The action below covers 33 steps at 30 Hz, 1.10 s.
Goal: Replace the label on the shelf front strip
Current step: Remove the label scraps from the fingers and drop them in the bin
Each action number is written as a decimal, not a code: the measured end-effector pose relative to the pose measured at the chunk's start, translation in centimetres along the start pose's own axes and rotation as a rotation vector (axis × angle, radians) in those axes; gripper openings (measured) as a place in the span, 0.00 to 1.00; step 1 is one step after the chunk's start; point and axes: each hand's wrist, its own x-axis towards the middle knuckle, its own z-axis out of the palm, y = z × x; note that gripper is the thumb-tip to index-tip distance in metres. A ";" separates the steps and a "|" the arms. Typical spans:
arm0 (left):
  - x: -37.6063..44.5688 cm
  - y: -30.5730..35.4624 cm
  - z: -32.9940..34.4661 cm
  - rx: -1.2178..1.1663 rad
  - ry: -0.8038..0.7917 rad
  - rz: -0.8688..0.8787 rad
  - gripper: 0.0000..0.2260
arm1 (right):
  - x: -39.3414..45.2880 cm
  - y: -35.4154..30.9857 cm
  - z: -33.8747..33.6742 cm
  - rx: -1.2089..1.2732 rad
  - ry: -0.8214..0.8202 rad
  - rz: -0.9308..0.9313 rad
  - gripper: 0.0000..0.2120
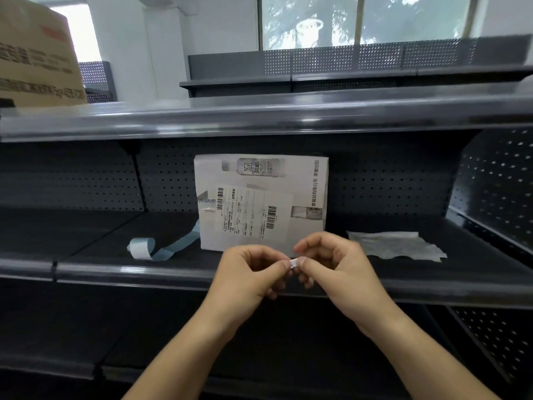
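Dark perforated shelving [375,180] is seen behind the grip. Above it, daylight is admitted through a window [366,20], seemingly tree-shaded, beside a white wall [161,53].

Two bare forearms come up from the bottom edge, no sleeves in sight. The left hand [245,272] and right hand [337,264] wear no gloves, rings or watch; nails are short.
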 end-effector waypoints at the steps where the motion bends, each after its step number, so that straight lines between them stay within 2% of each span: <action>1: 0.1 -0.1 -0.2 0.002 0.004 0.016 0.04 | 0.2 0.1 0.3 0.007 0.026 0.005 0.06; 4: 0.3 -0.6 -0.4 -0.021 0.000 0.045 0.04 | 0.5 0.3 0.9 0.029 0.058 0.038 0.03; 7: 0.7 -1.0 -0.4 -0.040 0.024 0.047 0.02 | 0.7 0.7 1.3 0.002 0.065 0.048 0.05; 13: 1.3 -1.1 -0.6 0.031 0.029 0.055 0.05 | 0.8 0.8 2.0 -0.024 0.128 0.001 0.04; 21: 1.5 -0.9 -0.6 -0.017 0.060 0.072 0.07 | 0.5 0.7 2.7 0.021 0.166 -0.080 0.03; 28: 2.0 -1.4 -1.1 -0.179 0.025 -0.103 0.07 | 0.7 1.2 3.0 -0.264 0.237 -0.297 0.06; 33: 2.0 -1.1 -1.6 -0.336 -0.035 -0.186 0.10 | 0.8 1.2 3.5 -0.328 0.241 -0.376 0.08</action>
